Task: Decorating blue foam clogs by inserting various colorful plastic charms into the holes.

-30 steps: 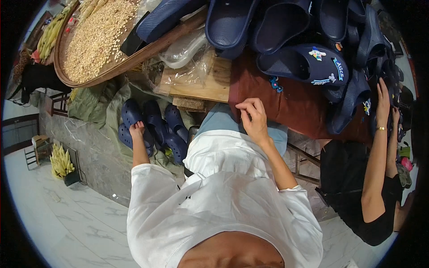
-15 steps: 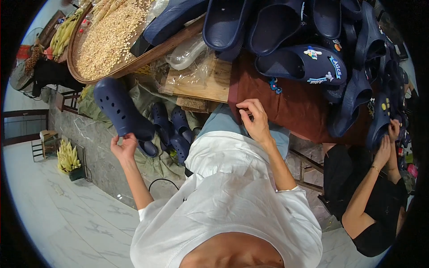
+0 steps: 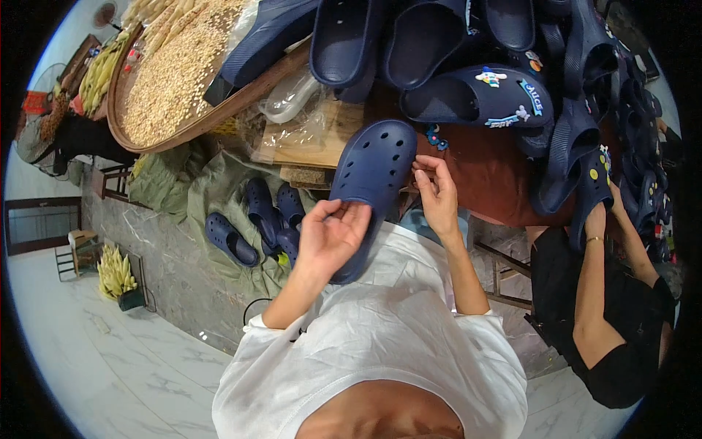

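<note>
clog [image 3: 374,164] first: where is it now?

right in front of the person, toe pointing away, heel end over the white shirt [image 3: 365,329]. a moment ago it is off to the left, above the green sheet [image 3: 227,192].

so what carries it?

the left hand [image 3: 333,238]. its fingers are grasping the edge of the upper, palm turned up; the very tips i can't make out.

and the right hand [image 3: 441,203]?

that one barely shifts. its fingers are loosely bent, released as far as i can see, just beside the toe end. whether they touch the edge, i can't tell.

what does the change mean for the work?

i'd judge the shoe is now within easy reach of both hands, rather than the left alone. its holed upper faces up, and i see no charms on it.

do others have them?

yes, the charmed clog [image 3: 468,99] by the brown-red cloth [image 3: 475,161], up ahead.

and on the sheet?

a few loose clogs [image 3: 263,212]. over at the right, a co-worker's hand [image 3: 597,218] is at a yellow-charmed clog [image 3: 596,172].
</note>
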The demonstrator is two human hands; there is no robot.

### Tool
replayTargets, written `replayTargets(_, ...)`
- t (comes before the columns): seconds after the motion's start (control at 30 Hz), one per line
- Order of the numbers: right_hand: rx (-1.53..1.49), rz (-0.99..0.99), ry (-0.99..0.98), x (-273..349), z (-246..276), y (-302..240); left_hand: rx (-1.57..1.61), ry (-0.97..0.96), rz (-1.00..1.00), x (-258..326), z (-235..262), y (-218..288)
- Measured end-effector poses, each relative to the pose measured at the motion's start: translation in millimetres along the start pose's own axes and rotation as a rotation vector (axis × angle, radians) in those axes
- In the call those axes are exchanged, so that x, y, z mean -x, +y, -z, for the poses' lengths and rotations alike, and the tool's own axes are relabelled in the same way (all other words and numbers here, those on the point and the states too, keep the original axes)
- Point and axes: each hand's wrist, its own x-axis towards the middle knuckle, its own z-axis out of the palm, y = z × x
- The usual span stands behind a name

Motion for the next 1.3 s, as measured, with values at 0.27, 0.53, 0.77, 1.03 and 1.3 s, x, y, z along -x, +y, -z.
replayTargets(0.27, 0.155, 0.013, 0.037, -6.6, 5.2, -8.1, -0.577, -0.095, -0.398, -33.3, 21.8, -59.7)
replayTargets(0.53, 0.851, 0.149, 0.227, -47.9, 41.2, 12.3, -0.820, -0.102, -0.550, -52.3, 32.6, -67.2)
replayTargets(0.77, 0.934, 0.195, 0.218, -52.0, 44.8, 24.6, -0.974, 0.002, -0.547, -59.9, 37.8, -49.0)
replayTargets(1.03, 0.376, 0.021, 0.354, -69.7, 40.9, 34.0, -0.779, -0.015, -0.585, -66.8, 5.1, -37.3)
replayTargets(1.3, 0.006, -0.018, 0.371, -95.4, 25.9, 30.9, -0.808, -0.028, -0.572, -73.8, 6.6, -32.4)
